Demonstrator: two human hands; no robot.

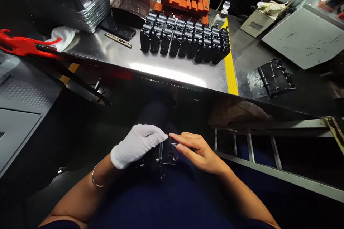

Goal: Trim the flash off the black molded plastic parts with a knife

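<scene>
My left hand (138,144), in a white glove, is closed on the upper edge of a black plastic part (168,159) in front of my body. The part blends into the dark clothing, so its outline is hard to make out. My bare right hand (197,149) pinches a small thin blade-like tool (174,144) between thumb and fingers, its pale tip pointing left at the part. Most of this tool is hidden in the hand. The fingertips of both hands nearly meet. On the bench, a row of similar-looking black plastic parts (185,39) stands upright.
Behind the row sits an orange fixture (185,1). Left on the steel bench (107,53) lie a phone (118,30), a pen (117,40) and stacked clear trays (86,10). Another black part (276,77) lies right of the yellow tape (231,71). A metal frame (268,164) is at lower right.
</scene>
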